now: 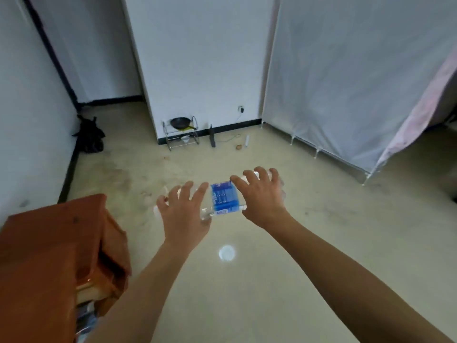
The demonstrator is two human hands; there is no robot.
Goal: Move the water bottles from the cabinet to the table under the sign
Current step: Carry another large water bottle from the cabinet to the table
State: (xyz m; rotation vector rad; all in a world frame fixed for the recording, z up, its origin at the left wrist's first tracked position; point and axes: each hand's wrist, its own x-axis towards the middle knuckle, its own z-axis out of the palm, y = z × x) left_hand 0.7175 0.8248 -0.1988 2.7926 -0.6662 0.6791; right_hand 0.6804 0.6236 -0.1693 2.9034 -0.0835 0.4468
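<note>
Clear water bottles with blue labels (223,198) lie sideways in front of me, above the beige floor. How many bottles there are I cannot tell. My left hand (184,211) grips their left end and my right hand (262,194) grips their right end, fingers spread over the top. An orange-brown cabinet (49,256) stands at the lower left, its front partly open, with clear plastic showing inside at the bottom. No table or sign is in view.
A metal rack with a black pan (181,131) stands by the white wall. A black bag (89,134) lies at the left wall. A grey fabric wardrobe (346,82) fills the right. Small items and a cord lie near the wall socket (241,109).
</note>
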